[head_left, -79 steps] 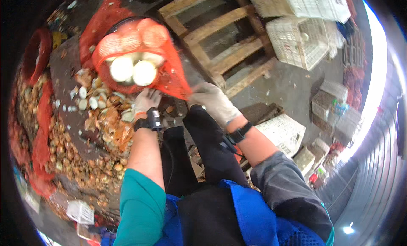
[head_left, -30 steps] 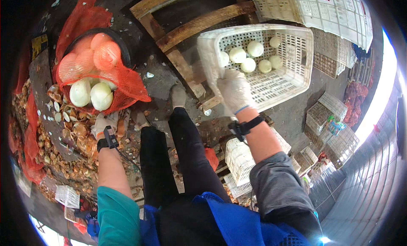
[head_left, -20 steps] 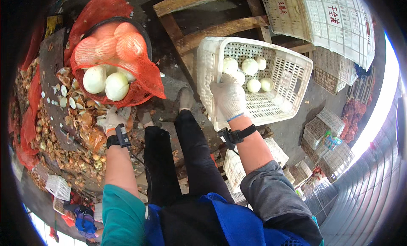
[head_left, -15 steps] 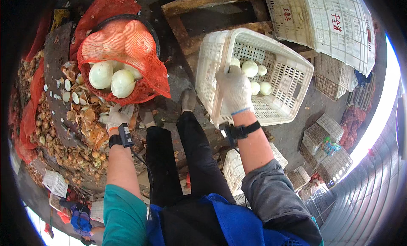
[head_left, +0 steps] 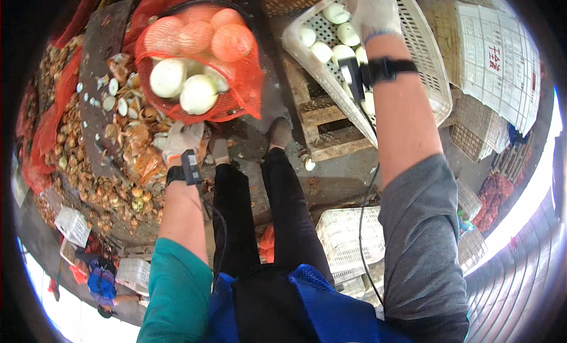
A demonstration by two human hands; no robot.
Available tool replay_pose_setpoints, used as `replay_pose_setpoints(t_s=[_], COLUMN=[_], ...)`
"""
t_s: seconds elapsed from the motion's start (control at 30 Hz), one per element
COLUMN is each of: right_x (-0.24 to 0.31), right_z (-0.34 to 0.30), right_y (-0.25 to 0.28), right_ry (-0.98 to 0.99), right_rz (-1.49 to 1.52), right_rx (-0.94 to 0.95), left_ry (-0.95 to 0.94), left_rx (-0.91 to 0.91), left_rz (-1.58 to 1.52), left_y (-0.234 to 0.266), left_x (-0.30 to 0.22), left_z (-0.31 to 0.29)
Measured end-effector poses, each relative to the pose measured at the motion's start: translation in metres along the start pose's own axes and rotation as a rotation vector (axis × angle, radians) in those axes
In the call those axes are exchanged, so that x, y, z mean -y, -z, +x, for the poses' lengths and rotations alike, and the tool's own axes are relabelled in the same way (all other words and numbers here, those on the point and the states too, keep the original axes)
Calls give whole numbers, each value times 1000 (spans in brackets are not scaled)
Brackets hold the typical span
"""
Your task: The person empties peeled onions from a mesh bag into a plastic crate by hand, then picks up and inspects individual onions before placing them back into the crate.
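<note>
Peels [head_left: 139, 139] lie by the left hand [head_left: 182, 141]; crate [head_left: 428, 53] and right hand [head_left: 375, 11] have moved over the pallet [head_left: 339, 145]. Can't tell either grip.

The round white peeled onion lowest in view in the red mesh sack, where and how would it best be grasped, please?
I'd probably grip the peeled onion around its widest part, coming from above on the wearer's near side, where the white-gloved left hand is. Its smooth upper face looks bare, while neighbouring white onions crowd its far side.
</note>
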State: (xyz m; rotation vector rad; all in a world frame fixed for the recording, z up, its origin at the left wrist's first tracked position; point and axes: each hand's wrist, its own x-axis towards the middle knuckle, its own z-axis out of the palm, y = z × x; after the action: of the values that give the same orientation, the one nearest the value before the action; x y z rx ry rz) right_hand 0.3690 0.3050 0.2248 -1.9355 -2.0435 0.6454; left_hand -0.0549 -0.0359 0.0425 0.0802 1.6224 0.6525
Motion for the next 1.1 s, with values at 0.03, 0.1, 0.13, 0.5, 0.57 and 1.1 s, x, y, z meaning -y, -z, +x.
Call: replay_pose_setpoints(t_s=[0.03, 0.1, 0.13, 0.5, 0.57, 1.1], right_x=[-14, 28, 40, 96, 117, 134], right_z=[-16, -65, -88, -205, -190, -232], right_y=[-4, -34, -48, -154, -123, -15], right_ry=[392, 337, 120, -900, -726, -653], right_rz=[-459, -179, 30, 1148, 654, 670], right_rx=[-43, 166, 246, 393, 362, 599], left_ry=[-80, 46, 158, -244, -345, -51], left_rx=[-136, -242, -302, -160, -38, -159], left_rz=[790, 332, -130, 72, 240, 842], left_y=[-35, -57, -72, -125, -143, -35], left_x=[-6, -30, -39, -82, -80, -236], left_z=[-5, -24, -32, -143, -167, -62])
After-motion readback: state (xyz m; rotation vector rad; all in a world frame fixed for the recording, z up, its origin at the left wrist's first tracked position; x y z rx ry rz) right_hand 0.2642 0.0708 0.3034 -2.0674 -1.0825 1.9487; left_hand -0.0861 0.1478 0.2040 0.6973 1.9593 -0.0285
